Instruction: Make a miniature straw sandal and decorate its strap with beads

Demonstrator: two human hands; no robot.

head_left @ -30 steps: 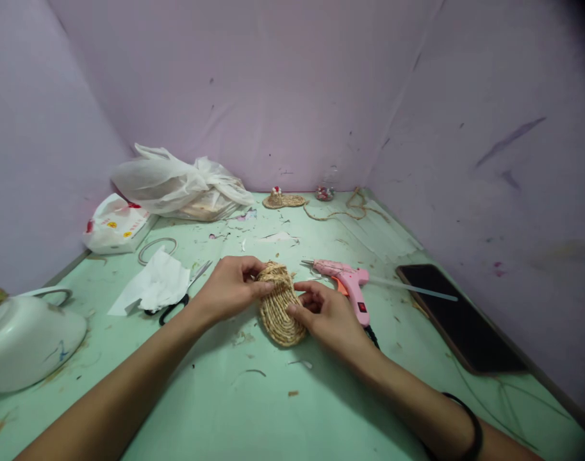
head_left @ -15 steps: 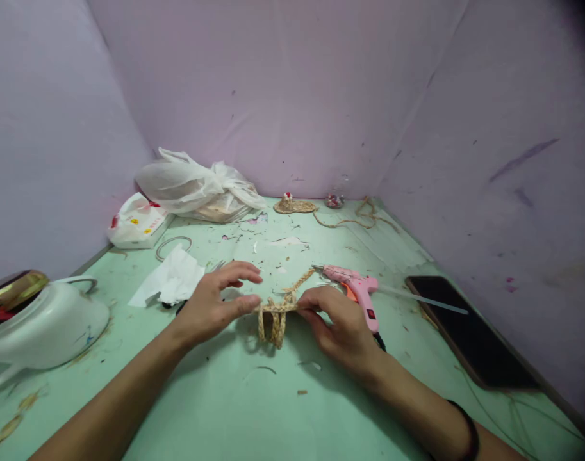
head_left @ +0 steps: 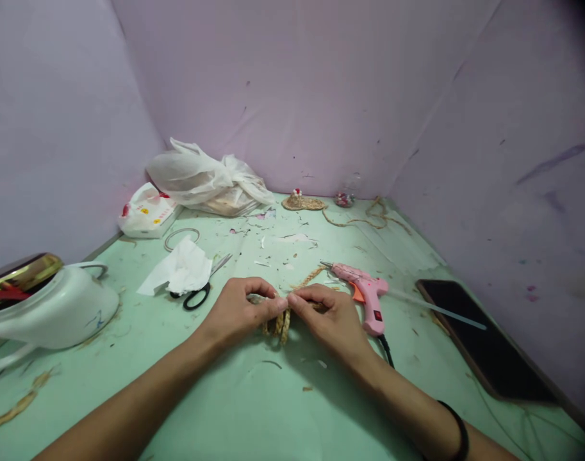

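Both hands meet over a looped piece of braided straw (head_left: pixel 283 328) near the middle of the green table. My left hand (head_left: pixel 241 314) pinches its top edge with thumb and fingertips. Right beside it, my right hand (head_left: pixel 328 317) is closed on the same piece, thumb near the left thumb. The fingers cover most of the upper part; several braid loops hang below. A straw braid (head_left: pixel 312 276) stretches behind the hands toward the tip of a pink glue gun (head_left: pixel 364 291), which lies right of my right hand.
Black-handled scissors (head_left: pixel 197 296) and white tissue (head_left: pixel 184 267) lie left of the hands. A phone (head_left: pixel 484 339) is at right, a white pot (head_left: pixel 56 314) at left. Further back are a plastic bag (head_left: pixel 215 182), a straw piece (head_left: pixel 304 202) and loose cord (head_left: pixel 352 223).
My left hand has moved right and closed on the straw piece. My right hand's fingers have come next to it. The view has shifted slightly, and the scissors show more fully.
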